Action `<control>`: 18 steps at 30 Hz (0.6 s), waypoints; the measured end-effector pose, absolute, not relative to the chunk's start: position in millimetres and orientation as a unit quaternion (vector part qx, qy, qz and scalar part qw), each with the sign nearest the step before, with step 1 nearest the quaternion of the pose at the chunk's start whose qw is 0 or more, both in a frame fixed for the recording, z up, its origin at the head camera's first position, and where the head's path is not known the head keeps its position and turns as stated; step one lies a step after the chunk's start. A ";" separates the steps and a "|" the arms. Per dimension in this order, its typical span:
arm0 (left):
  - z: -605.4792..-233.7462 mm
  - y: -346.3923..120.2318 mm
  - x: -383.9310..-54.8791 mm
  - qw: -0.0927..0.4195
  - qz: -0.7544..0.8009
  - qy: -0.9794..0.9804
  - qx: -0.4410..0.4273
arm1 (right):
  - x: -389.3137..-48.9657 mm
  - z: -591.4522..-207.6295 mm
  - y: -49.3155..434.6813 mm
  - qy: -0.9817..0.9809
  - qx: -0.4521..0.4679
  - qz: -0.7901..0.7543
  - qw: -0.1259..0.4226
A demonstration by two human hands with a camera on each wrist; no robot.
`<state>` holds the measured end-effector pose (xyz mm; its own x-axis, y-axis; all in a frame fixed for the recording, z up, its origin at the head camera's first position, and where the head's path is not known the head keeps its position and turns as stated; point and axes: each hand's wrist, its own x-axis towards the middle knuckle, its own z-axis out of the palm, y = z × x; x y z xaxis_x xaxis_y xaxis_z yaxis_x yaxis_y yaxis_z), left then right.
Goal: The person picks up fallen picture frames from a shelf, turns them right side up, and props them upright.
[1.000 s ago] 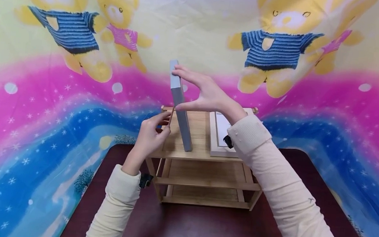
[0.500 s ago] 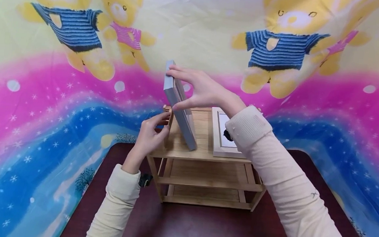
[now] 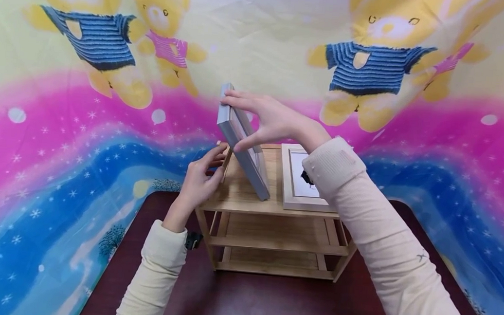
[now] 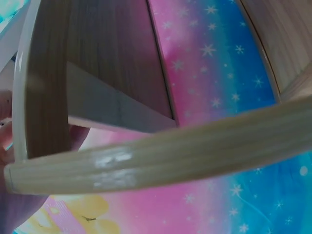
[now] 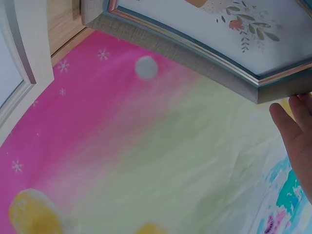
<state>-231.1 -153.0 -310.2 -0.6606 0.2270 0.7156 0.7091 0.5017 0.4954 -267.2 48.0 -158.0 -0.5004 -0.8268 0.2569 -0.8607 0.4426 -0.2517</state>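
Observation:
My right hand holds a grey picture frame by its raised end, thumb on the near edge and fingers over the top. The picture frame leans to the left, its lower end at the top board of a wooden shelf rack. A floral print shows inside its border in the right wrist view. At the rack's upper left side, my left hand grips the side rail with curled fingers. Wooden bars hide most of that hand in the left wrist view.
A white picture frame lies face up on the right of the top board, partly behind my right sleeve. Two lower shelves sit underneath. The rack stands on a dark red table, with a bear-print cloth hanging behind.
The grey picture frame has tipped further left, and its lower end has slid right along the board. My right hand moves with it; my left hand stays at the rail.

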 end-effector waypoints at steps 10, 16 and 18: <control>-319.2 -143.1 -220.2 0.408 -0.279 -0.833 -0.249 | -271.0 -161.8 50.5 -0.838 0.507 0.194 0.044; -320.4 -143.3 -212.5 0.370 -0.233 -0.876 -0.206 | -268.8 -164.2 50.0 -0.848 0.488 0.198 0.054; -319.8 -142.1 -211.1 0.362 -0.218 -0.885 -0.194 | -268.1 -165.1 49.8 -0.849 0.486 0.198 0.061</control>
<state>-211.1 -142.1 -319.8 -0.6617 0.1858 0.7263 0.5026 0.8289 0.2458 -268.1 49.8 -165.1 -0.5202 -0.8009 0.2966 -0.8494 0.4492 -0.2770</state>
